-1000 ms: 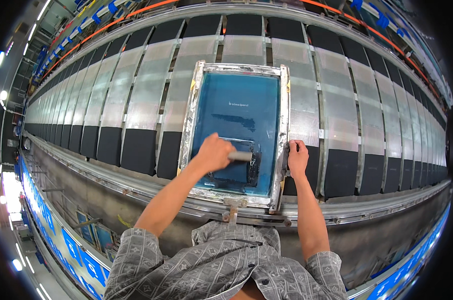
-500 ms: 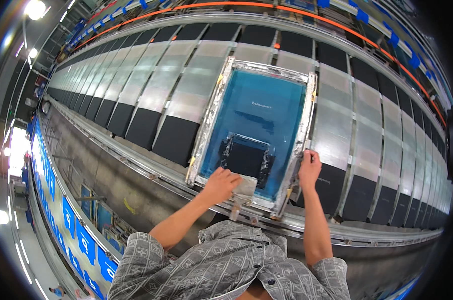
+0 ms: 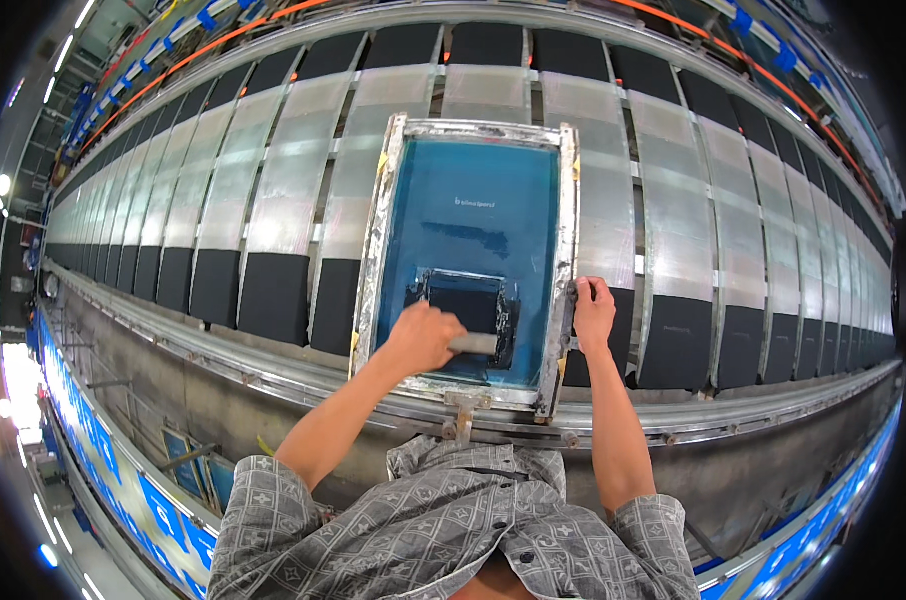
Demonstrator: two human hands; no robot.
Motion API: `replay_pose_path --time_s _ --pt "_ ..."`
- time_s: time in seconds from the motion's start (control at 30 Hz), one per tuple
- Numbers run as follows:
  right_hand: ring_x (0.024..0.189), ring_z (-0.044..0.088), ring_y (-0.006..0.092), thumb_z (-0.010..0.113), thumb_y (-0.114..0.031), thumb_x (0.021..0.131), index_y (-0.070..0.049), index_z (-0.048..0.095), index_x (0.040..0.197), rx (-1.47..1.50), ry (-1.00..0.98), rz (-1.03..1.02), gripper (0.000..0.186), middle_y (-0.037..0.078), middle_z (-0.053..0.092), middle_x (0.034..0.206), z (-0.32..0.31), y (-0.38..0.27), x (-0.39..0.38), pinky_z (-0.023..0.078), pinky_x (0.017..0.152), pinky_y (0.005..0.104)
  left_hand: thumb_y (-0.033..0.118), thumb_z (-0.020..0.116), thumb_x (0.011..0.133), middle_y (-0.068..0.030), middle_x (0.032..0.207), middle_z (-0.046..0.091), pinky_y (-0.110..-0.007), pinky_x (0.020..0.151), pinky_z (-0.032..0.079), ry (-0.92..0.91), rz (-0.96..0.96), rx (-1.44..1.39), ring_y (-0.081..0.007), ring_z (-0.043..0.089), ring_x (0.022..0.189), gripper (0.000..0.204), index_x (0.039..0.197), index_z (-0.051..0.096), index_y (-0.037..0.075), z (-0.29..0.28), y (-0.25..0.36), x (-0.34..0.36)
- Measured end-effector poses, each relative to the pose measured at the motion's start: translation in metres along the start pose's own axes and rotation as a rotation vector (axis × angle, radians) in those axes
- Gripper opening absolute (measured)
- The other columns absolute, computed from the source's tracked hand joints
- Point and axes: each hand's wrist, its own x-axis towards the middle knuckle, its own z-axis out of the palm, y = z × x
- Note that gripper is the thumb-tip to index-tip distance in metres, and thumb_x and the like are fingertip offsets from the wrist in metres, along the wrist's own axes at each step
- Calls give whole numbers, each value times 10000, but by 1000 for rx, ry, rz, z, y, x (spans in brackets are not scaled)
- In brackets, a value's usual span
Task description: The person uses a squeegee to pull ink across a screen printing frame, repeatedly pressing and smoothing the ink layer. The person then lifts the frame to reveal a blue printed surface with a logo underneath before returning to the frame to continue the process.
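Observation:
A screen-printing frame with a silvery, tape-covered rim and blue mesh lies in front of me. On the nearer part of the mesh is a dark ink patch with black smears round its sides. My left hand is closed round a pale, flat-bladed squeegee, which sits over the near part of that patch. My fingers hide the squeegee's left end. At the frame's right edge, my right hand has its fingers bent and pinched on the rim.
A long row of pallets with black fabric pieces at their ends runs left and right. A metal rail follows the table's near side, with a bracket below the frame. Blue printed panels stand lower left.
My left hand has carried the squeegee from the frame's near edge onto the mesh, over the dark patch. My right hand stays at the right rim. The whole view has turned slightly.

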Motion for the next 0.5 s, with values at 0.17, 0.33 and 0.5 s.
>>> replay_pose_path --time_s 0.17,0.33,0.5 --pt "790 642 212 611 -293 970 -19 674 1042 -12 9 -29 290 114 698 869 7 -2 -3 490 768 343 199 796 707 -19 911 715 -390 826 467 -12 -42 110 -244 663 868 243 942 755 154 -18 -41 65" --pt "759 624 210 611 -289 969 -22 673 1027 17 -16 -8 281 116 685 845 11 3 -5 482 740 350 193 788 699 -14 913 717 -394 830 468 -17 -62 152 -241 663 865 263 959 761 165 -7 -40 50" --pt "733 595 198 623 -271 965 -22 670 1031 82 -19 6 262 115 671 830 4 2 -3 472 720 347 183 786 682 2 895 722 -376 822 456 -122 -40 90 -221 667 830 254 935 762 189 19 9 -12"
